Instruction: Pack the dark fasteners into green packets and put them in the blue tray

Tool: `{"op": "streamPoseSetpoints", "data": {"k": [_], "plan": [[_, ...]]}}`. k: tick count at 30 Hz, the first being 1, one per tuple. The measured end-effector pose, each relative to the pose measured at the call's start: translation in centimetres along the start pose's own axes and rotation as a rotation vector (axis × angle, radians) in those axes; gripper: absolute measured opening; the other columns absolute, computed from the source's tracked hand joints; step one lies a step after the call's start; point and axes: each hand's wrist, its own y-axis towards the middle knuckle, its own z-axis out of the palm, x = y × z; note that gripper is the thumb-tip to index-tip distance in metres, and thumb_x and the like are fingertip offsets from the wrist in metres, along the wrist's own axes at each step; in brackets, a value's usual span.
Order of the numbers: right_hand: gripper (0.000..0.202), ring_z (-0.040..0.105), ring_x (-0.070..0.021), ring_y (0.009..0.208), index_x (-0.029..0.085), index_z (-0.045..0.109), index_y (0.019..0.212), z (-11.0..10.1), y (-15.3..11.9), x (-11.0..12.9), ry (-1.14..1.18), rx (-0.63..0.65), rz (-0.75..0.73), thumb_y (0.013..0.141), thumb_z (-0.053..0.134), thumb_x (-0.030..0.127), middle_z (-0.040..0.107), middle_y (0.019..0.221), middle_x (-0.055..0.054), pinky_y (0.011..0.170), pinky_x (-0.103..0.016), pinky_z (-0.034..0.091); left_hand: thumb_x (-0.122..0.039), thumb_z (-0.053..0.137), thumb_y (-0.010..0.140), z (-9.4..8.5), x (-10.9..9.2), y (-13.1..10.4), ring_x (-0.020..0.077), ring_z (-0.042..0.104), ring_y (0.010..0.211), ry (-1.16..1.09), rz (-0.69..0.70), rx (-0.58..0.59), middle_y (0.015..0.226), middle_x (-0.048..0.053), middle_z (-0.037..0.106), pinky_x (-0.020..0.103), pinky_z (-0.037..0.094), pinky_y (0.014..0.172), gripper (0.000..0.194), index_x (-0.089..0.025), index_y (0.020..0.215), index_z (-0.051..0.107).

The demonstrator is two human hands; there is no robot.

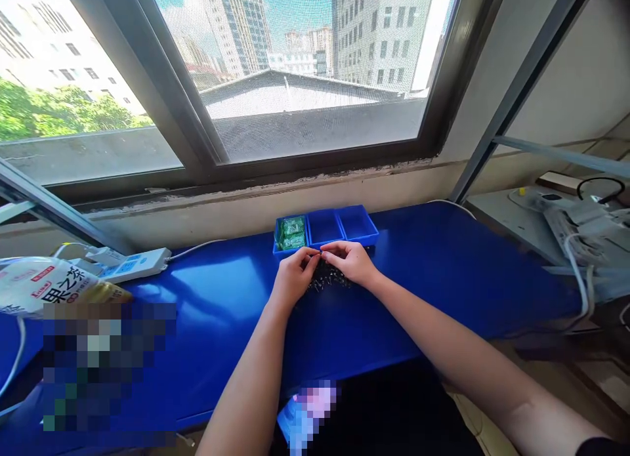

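My left hand (pixel 296 271) and my right hand (pixel 352 260) meet over a pile of small dark parts (pixel 329 276) with shiny metal legs or pins. Both sets of fingers are pinched together at the tips. Between them is a tiny dark piece (pixel 321 251), mostly covered, whose kind I cannot make out. Just behind the hands stands a blue three-compartment tray (pixel 367 239). Green packets (pixel 294 231) lie in its left compartment; the middle and right ones show only blue plastic.
The blue tabletop (pixel 418 266) runs beneath a window. At left are a white power strip (pixel 135 266), a bottle with a printed label (pixel 59 289) and a pixelated area. Metal frame posts (pixel 522 62) rise at both sides. Cables and adapters (pixel 575 226) sit at right.
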Motion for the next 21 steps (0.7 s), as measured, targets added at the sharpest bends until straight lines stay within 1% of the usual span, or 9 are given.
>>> {"op": "streamPoseSetpoints", "data": {"k": [3,9,17,21], "plan": [[0.031,0.075,-0.0213,0.088,0.02,0.076,0.106,0.0,-0.02,-0.07,-0.012,0.005,-0.025,0.083,0.074,0.04,0.079,0.099,-0.007,0.085,-0.036,0.059,-0.043,0.059,0.096,0.0,0.09,0.03,0.0115,0.053,0.055,0.005,0.003,0.001,0.068,-0.002,0.065,0.023,0.041,0.055,0.026,-0.021,0.099,0.072],[0.029,0.075,-0.0213,0.086,0.02,0.077,0.104,0.13,-0.18,0.19,-0.034,0.005,-0.032,0.082,0.076,0.039,0.079,0.098,-0.007,0.081,-0.035,0.059,-0.04,0.056,0.097,-0.1,0.26,0.09,0.0142,0.062,0.064,-0.042,-0.026,0.039,0.072,-0.001,0.068,0.025,0.046,0.062,0.024,-0.021,0.102,0.07],[0.03,0.075,-0.0208,0.083,0.02,0.077,0.105,0.08,-0.26,0.34,-0.066,0.017,-0.049,0.083,0.076,0.04,0.079,0.095,-0.007,0.078,-0.034,0.059,-0.04,0.055,0.097,-0.1,0.27,0.05,0.0142,0.062,0.064,-0.07,-0.038,0.063,0.071,-0.001,0.067,0.025,0.046,0.062,0.023,-0.021,0.101,0.068],[0.031,0.075,-0.0208,0.084,0.02,0.077,0.106,0.12,-0.25,0.29,-0.064,0.019,-0.051,0.083,0.076,0.041,0.079,0.097,-0.007,0.079,-0.034,0.059,-0.042,0.052,0.1,-0.22,0.05,0.06,0.0134,0.059,0.064,-0.066,-0.032,0.097,0.071,-0.001,0.065,0.024,0.044,0.062,0.027,-0.02,0.095,0.067]]}}
